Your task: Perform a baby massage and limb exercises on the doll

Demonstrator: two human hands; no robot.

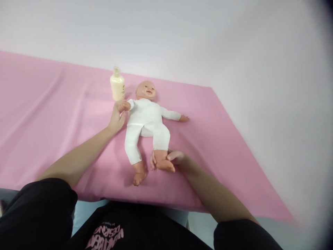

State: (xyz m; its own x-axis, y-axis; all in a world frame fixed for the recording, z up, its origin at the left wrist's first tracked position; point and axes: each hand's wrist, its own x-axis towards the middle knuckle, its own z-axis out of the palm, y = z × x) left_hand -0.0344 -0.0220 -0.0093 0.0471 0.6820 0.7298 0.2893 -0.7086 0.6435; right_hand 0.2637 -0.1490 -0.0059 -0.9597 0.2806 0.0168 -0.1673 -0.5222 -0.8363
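Note:
A baby doll (148,114) with a white cloth body lies face up on a pink sheet, its head away from me. My left hand (117,116) is closed around the doll's forearm and hand at the left. Its fingers are partly hidden behind that arm. My right hand (174,158) wraps the doll's lower leg on the right from beneath, with fingertips showing on the inner side of the ankle. The doll's other leg rests on the sheet, and its other arm stretches out to the right.
A cream-coloured pump bottle (118,85) stands upright just beyond my left hand, beside the doll's head. The pink sheet (208,139) covers the table, whose right edge slants towards me. A pale wall (166,38) rises behind it.

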